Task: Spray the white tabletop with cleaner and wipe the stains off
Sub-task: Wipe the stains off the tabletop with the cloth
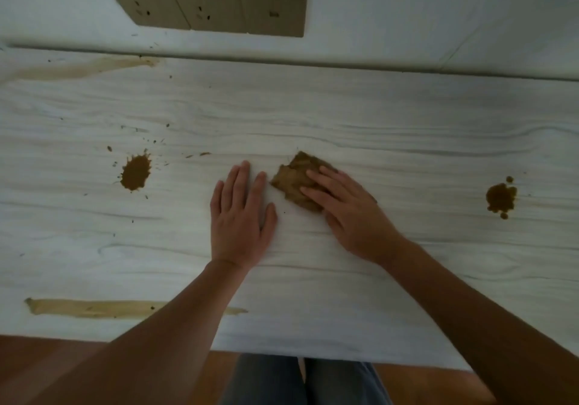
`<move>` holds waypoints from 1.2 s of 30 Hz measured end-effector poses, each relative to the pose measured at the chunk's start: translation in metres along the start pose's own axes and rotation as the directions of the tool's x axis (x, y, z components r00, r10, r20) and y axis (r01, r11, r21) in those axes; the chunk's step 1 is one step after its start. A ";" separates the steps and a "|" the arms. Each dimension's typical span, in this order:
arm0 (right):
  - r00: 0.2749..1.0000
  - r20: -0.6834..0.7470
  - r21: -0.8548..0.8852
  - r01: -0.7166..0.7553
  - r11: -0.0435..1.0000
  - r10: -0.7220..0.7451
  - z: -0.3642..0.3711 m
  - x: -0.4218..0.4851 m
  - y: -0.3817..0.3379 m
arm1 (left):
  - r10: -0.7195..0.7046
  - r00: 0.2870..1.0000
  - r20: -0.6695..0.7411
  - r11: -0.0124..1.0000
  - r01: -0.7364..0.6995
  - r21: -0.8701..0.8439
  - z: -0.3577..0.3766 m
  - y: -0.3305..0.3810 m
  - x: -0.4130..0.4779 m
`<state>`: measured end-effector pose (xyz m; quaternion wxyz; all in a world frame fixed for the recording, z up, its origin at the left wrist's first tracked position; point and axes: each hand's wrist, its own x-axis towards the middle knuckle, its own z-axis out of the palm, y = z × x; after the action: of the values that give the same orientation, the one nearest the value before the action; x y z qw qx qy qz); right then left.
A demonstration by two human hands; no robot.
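Note:
The white wood-grain tabletop [376, 116] fills the view. My right hand [347, 213] presses a crumpled brown-stained cloth [294, 179] flat against it with straight fingers. My left hand [239, 216] lies flat on the table just left of the cloth, fingers straight, holding nothing. A dark brown splat [135, 172] sits at the left and another dark blot [500, 197] at the right. A pale brown smear [94, 307] runs along the near left, and a fainter smear [78, 67] lies at the far left by the wall. No spray bottle is in view.
A white wall [407, 13] rises behind the table, with a beige panel of sockets and a switch [206, 3]. The table's near edge [313, 356] is close to me, above a wooden floor [47, 367] and my legs in jeans [300, 382].

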<state>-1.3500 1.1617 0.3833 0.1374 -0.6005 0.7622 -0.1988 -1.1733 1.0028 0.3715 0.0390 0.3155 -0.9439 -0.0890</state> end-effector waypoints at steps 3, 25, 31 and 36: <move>0.992 -0.054 -0.003 -0.118 0.993 0.117 -0.013 0.001 0.027 | 0.011 1.000 -0.004 1.000 -0.011 -0.003 0.001 -0.002 -0.002; 0.790 -0.246 0.124 -0.548 0.827 0.561 -0.020 -0.014 0.027 | -0.001 1.000 0.021 1.000 0.002 -0.018 -0.002 0.000 -0.003; 0.823 -0.293 0.118 -0.474 0.873 0.486 0.024 0.007 -0.036 | 0.003 1.000 -0.012 1.000 -0.003 -0.001 -0.002 0.002 -0.003; 0.981 -0.004 0.025 -0.192 0.981 0.192 0.020 -0.045 -0.044 | -0.006 1.000 0.007 1.000 0.006 -0.006 -0.002 0.002 -0.002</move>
<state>-1.2925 1.1940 0.3849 0.1609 -0.5218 0.8145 -0.1960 -1.1726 1.0048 0.3741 0.0363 0.3181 -0.9428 -0.0932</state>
